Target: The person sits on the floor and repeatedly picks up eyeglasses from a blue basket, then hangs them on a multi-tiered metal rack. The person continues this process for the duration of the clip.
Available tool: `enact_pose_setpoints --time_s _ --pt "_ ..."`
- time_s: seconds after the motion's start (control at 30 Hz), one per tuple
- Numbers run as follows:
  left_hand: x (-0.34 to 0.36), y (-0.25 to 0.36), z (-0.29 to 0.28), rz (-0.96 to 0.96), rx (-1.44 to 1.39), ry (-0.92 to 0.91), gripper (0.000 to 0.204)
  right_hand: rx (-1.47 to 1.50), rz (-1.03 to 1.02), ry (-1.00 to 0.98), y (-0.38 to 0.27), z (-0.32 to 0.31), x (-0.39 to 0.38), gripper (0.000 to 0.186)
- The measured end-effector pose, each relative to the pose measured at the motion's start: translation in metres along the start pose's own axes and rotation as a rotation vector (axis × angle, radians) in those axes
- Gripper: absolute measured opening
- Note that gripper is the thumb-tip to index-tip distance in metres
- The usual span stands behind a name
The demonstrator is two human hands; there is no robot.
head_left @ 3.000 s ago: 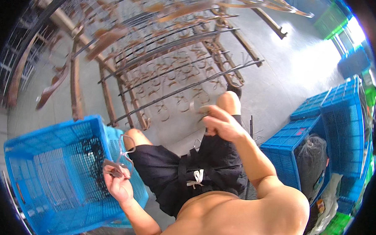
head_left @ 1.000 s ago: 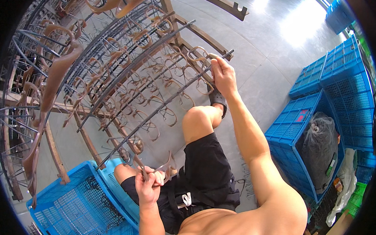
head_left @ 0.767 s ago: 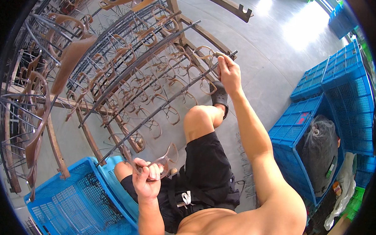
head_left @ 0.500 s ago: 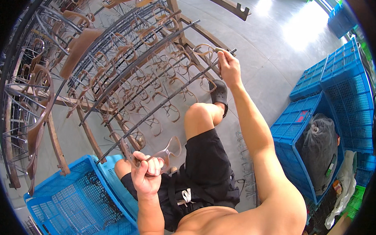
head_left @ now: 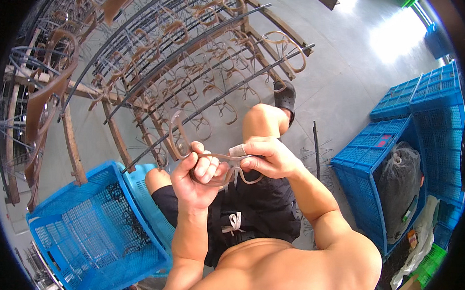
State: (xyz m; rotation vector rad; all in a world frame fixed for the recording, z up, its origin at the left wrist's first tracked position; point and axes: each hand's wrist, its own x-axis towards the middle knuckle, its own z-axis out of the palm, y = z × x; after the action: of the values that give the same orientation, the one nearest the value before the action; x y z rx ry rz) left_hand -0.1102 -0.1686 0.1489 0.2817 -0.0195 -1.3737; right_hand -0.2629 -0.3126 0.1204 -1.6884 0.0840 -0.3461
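Observation:
Brownish translucent eyeglass frames (head_left: 219,156) are held between my two hands above my lap. My left hand (head_left: 194,182) is closed around them, with one rim standing up beyond the fingers; how many frames it holds I cannot tell. From the other side, my right hand (head_left: 273,156) pinches a part of the frames between thumb and fingers, a pale wrap (head_left: 237,150) around one finger. Beyond my hands a dark rod (head_left: 224,104) slants up to the right, with a brown eyeglass frame (head_left: 303,61) hanging near its far end.
A wooden rack (head_left: 113,153) bears several rods hung with eyeglass frames at the left and ahead. At the lower left stands an open blue crate (head_left: 59,202). Stacked blue crates (head_left: 365,143) at the right include one with a dark plastic bag (head_left: 399,183).
My right hand has come back from the rod's far end to the frames at my left hand. An eyeglass frame now hangs freely at that end. The view has shifted somewhat.

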Motion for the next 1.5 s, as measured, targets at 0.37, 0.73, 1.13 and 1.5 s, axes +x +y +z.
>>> enact_pose_setpoints --time_s 0.37,0.73,1.13,1.5 --pt "-0.006 -0.018 -0.035 0.033 0.638 0.573 0.018 0.459 -0.094 1.104 0.063 -0.053 0.063 0.016" --pt "-0.028 -0.016 -0.057 0.379 2.086 0.292 0.026 0.545 0.051 1.065 0.081 -0.069 0.089 0.020" --pt "-0.035 -0.008 -0.055 0.118 1.180 0.449 0.015 0.415 0.012 1.070 0.082 -0.047 0.093 0.020" --pt "-0.044 0.005 -0.060 0.374 1.282 0.368 0.016 0.435 0.001 1.186 0.083 -0.055 0.104 0.019"
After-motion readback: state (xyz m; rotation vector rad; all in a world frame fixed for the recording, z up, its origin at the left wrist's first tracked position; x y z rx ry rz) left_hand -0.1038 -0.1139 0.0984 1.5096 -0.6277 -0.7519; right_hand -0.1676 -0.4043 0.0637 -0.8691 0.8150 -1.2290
